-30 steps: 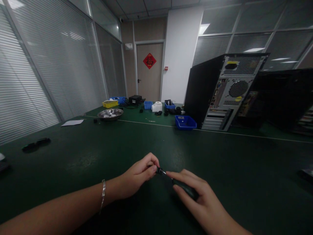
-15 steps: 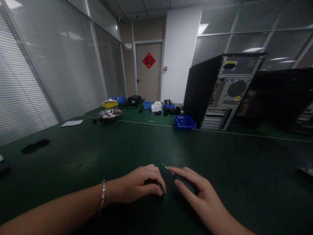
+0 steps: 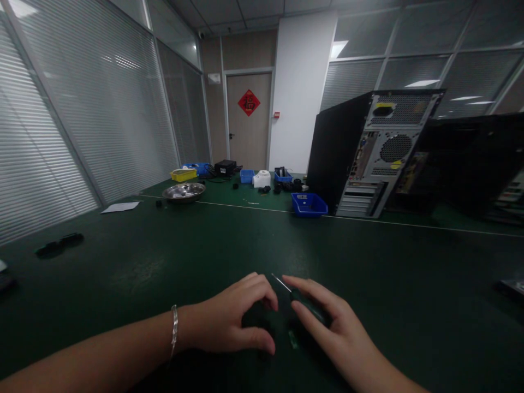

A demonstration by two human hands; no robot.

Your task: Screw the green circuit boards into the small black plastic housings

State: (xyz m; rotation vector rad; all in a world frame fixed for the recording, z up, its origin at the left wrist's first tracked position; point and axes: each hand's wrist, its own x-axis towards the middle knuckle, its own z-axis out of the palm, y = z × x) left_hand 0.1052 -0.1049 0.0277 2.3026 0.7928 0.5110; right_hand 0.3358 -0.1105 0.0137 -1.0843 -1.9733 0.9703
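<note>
The green worktop (image 3: pixel 229 240) fills the lower frame. A PC case (image 3: pixel 368 153) stands at upper right, a blue bin (image 3: pixel 309 204) just beside it, a steel bowl (image 3: pixel 184 191) at centre left. At bottom centre, the right hand (image 3: pixel 339 338) has its grip clenched on a screwdriver (image 3: pixel 301 300), tip pointing up-left. The left hand (image 3: pixel 233 319) is cupped, grip released, over a small green piece (image 3: pixel 293 339) lying on the worktop between the hands.

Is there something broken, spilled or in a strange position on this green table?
Nothing is spilled. One oddity: the computer tower stands with its rear panel facing the camera. A small green piece lies loose between the left hand and the right hand, which holds a screwdriver.
</note>
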